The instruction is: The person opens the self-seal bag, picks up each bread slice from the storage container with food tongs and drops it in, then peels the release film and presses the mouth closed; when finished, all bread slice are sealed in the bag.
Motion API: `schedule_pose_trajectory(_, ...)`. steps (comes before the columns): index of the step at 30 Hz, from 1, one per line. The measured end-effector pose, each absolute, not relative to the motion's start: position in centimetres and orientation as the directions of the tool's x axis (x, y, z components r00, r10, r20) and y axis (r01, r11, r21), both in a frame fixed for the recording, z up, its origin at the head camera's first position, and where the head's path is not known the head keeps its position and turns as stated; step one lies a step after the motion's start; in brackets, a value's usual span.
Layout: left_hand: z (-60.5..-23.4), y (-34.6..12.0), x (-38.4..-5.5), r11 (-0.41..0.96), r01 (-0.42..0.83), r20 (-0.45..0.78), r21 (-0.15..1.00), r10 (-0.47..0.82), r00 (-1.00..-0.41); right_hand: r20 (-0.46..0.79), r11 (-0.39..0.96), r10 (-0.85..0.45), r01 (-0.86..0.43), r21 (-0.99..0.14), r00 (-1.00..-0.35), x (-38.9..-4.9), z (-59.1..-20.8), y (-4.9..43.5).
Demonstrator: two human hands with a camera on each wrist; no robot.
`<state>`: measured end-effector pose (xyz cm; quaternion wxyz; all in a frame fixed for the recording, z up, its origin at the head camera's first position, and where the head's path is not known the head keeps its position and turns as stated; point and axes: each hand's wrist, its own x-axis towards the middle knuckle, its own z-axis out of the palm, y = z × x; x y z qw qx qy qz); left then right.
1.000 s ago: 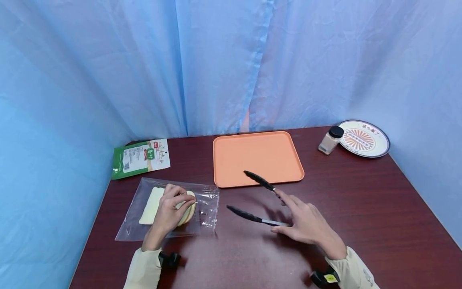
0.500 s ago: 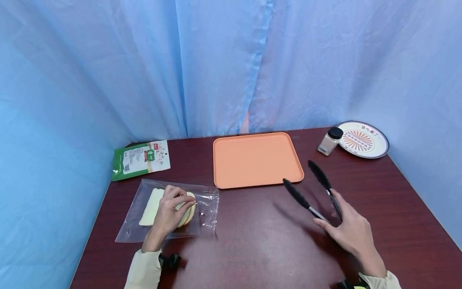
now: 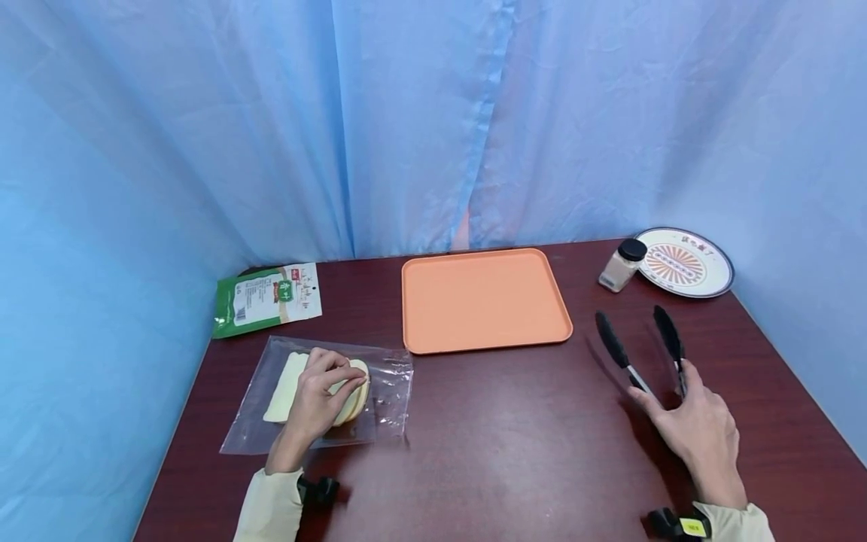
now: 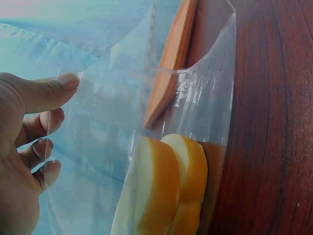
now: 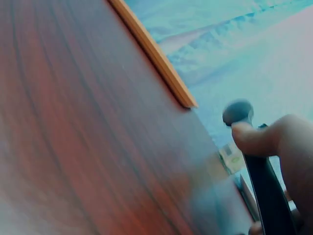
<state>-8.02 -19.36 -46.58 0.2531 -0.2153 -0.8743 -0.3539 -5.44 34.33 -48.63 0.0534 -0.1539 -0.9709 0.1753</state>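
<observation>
At the left of the head view lies a clear plastic bag (image 3: 391, 399) holding slices of bread (image 3: 286, 391) with tan crusts. My left hand (image 3: 314, 395) pinches the bag's upper film between thumb and fingers. In the left wrist view the film (image 4: 98, 117) is lifted, with the crusted slices (image 4: 164, 181) beneath it. Over the right side of the table, my right hand (image 3: 704, 433) grips a pair of tongs (image 3: 612, 342) with black tips. Their arms are spread, with nothing between them. In the right wrist view the thumb lies along the black tongs (image 5: 268, 196).
An orange tray (image 3: 484, 301) sits at the back centre. Behind the bag is a green and white packet (image 3: 267, 297). A black-lidded jar (image 3: 621, 267) stands beside a patterned plate (image 3: 684, 263) at the back right. Blue curtains (image 3: 420, 128) hang round the table.
My right hand has carried the tongs rightward, away from the front of the tray, and their tips have swung to point toward the back. The left hand has stayed on the bag.
</observation>
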Motion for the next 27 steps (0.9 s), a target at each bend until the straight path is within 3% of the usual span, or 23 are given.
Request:
schedule_pose_trajectory(7, -46.7, -19.4, -8.0, 0.657, 0.564, 0.602, 0.500, 0.204, -0.772, 0.037, 0.862, 0.417, 0.383, -0.331, -0.908, -6.3, -48.9, 35.2)
schedule_pose_trajectory(14, -46.7, -19.5, -8.0, 0.650, 0.563, 0.598, 0.510, 0.203, -0.775, -0.085, 0.811, 0.493, 0.493, -0.315, -0.866, -7.0, -49.1, 35.9)
schedule_pose_trajectory(27, -46.5, -19.5, -7.9, 0.662, 0.546, 0.584, 0.514, 0.197, -0.788, -0.104, 0.833, 0.485, 0.495, -0.250, -0.868, -7.6, -49.2, 36.2)
